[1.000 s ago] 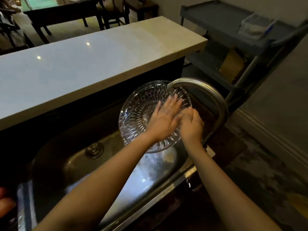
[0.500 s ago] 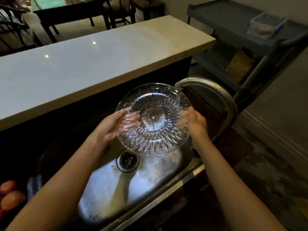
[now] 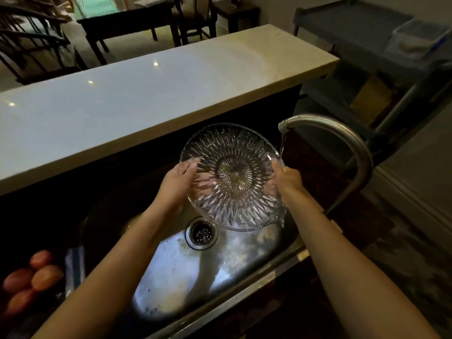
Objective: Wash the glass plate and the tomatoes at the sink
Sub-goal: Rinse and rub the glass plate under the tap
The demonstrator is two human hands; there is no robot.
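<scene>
The plate (image 3: 232,177) hangs tilted over the sink (image 3: 171,277), its cut face turned toward the camera, above and just right of the drain (image 3: 201,233). The left hand (image 3: 177,183) clasps the left rim, thumb on the near face and fingers showing through the glass behind it; the right hand (image 3: 287,181) pinches the right rim the same way, thumb in front. A thin stream falls from the faucet (image 3: 342,140) and meets the plate's right edge just by the right thumb. The main hazard, as I judge it, is slip: wet faceted glass held only at two rim points could slide out if either hand lets go to rub, and it would drop onto the steel basin and likely chip or break. A second hazard is a knock: the spout sits near the plate's upper right rim, so turning the plate to the right or lifting it could strike glass on metal. The dark front under the counter (image 3: 159,99) stands close behind the far rim, leaving little room to push away. Open room lies down and toward the person, over the basin's bare floor, and to the left. The tomatoes (image 3: 31,280) wait at the far left beside the sink, well apart from the plate and unwashed as far as I can judge.
</scene>
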